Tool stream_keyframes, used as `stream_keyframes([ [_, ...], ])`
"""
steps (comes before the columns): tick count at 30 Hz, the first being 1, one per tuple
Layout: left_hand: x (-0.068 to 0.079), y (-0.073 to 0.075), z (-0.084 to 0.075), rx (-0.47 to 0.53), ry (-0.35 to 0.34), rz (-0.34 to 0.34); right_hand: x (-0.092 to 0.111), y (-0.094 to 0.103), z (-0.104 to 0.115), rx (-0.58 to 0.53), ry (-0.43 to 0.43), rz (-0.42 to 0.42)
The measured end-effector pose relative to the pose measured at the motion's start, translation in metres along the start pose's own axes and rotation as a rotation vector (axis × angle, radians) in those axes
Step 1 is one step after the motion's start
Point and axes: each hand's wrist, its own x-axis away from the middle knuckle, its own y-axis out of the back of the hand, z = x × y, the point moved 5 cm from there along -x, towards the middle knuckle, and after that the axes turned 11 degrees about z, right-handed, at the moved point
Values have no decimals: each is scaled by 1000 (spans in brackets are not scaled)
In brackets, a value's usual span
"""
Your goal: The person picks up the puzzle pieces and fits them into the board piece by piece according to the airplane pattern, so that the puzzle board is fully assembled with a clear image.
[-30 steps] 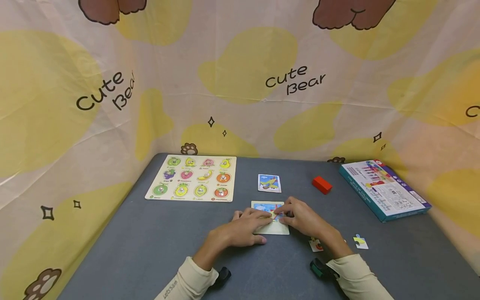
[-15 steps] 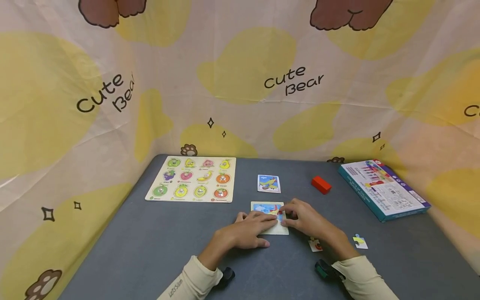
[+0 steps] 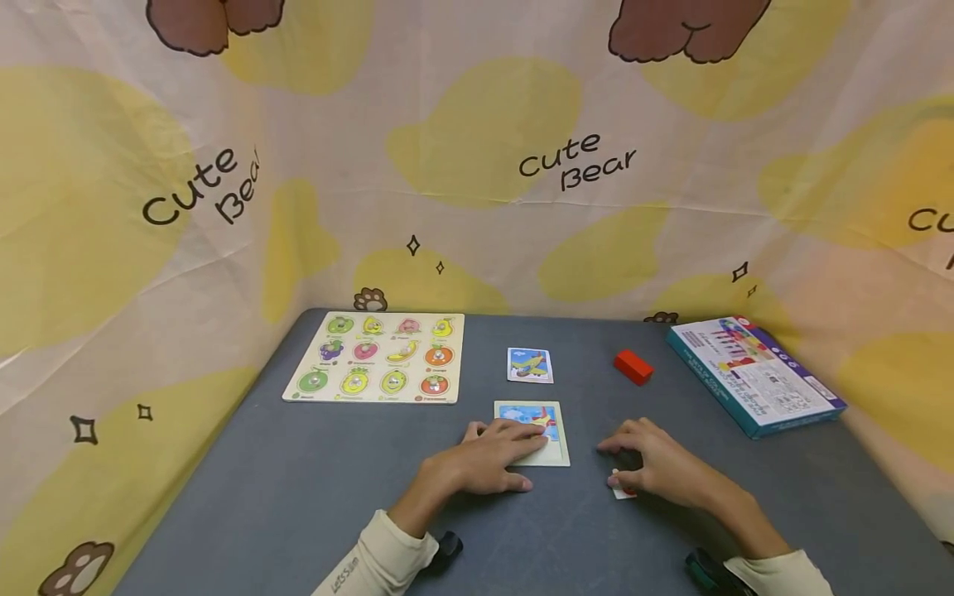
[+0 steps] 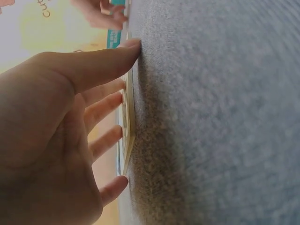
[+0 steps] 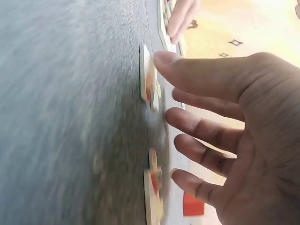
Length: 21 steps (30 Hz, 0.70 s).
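My left hand [image 3: 484, 455] lies with its fingers spread over the lower left of a small puzzle board [image 3: 555, 455], which shows a blue picture with a red and yellow shape. In the left wrist view, fingertips [image 4: 115, 136] rest on the board's edge, with the thumb apart from them. My right hand [image 3: 663, 463] hovers low over a jigsaw piece [image 3: 624, 495], partly covering it. The right wrist view shows the thumb tip right by that piece [image 5: 146, 77], the other fingers apart and loosely bent. A second jigsaw piece [image 5: 152, 192] lies below it there, hidden in the head view.
A picture card [image 3: 530, 365] with a plane lies behind the board. At the back left is a fruit puzzle board [image 3: 373, 358]. A red block [image 3: 633, 367] and a flat box [image 3: 756, 377] stand to the right. Printed cloth [image 3: 477, 165] walls the table.
My right hand has left the puzzle board and moved right, over the nearer loose jigsaw piece. The left hand stays on the board, more of whose right side now shows.
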Motion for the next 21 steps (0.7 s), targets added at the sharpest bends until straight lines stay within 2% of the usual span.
stream_keyframes([
  [9,1,0,2,27,-9,-6,27,0,-9,-24,-12,20],
  [16,-1,2,4,65,-7,-18,31,0,-8,3,72,-37],
  [21,-2,6,10,104,-15,-54,31,1,-7,29,69,-54],
])
